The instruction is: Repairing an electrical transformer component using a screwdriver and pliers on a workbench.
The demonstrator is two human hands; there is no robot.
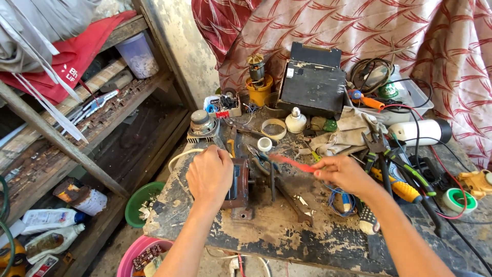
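Note:
My left hand (210,174) grips the top of a small rusty electric motor (240,185) that rests on the dirty workbench (287,231). My right hand (344,173) holds a thin red tool (289,162), blurred, whose tip points left toward the motor's shaft end. A spanner (293,204) lies on the bench just in front of the motor. A white cable (180,155) curves out behind my left hand.
A black battery box (311,82), a white bulb (295,121), tape rolls (273,129), a speaker part (202,124) and cloth gloves (344,134) crowd the back. Pliers and screwdrivers (400,179) lie right. Wooden shelves (77,128) stand left; a green bowl (137,202) and pink tub (134,251) sit below.

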